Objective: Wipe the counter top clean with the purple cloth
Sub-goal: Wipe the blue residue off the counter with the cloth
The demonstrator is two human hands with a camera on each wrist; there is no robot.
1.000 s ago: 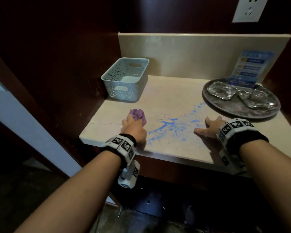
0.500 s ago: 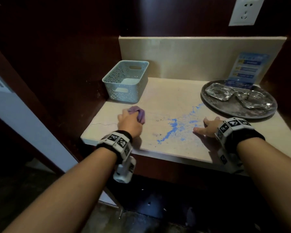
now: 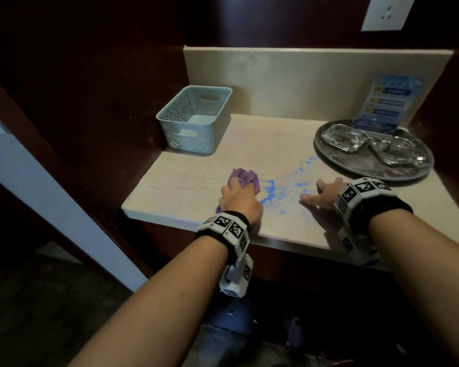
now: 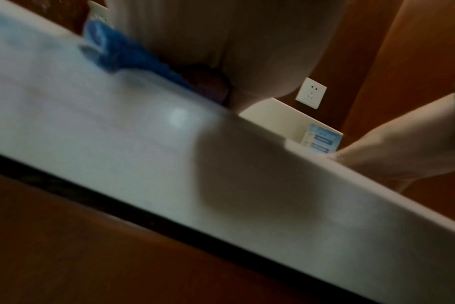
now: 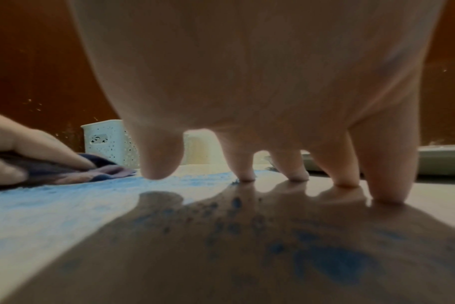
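Purple cloth [image 3: 243, 178], bunched, touches blue smear [image 3: 284, 188].

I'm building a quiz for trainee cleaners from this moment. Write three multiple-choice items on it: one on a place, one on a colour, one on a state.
1. Where does the basket stand?
A. back left corner of the counter
B. on the round tray
C. on the floor

2. What colour is the spill on the counter top?
A. red
B. blue
C. green

3. What is the right hand doing?
A. gripping the cloth
B. lifting the tray
C. resting with spread fingers on the counter

Answers:
1. A: it sits against the dark left wall, near the backsplash.
2. B: blue streaks lie between the hands.
3. C: its fingertips touch the surface, while the left hand holds the purple cloth.
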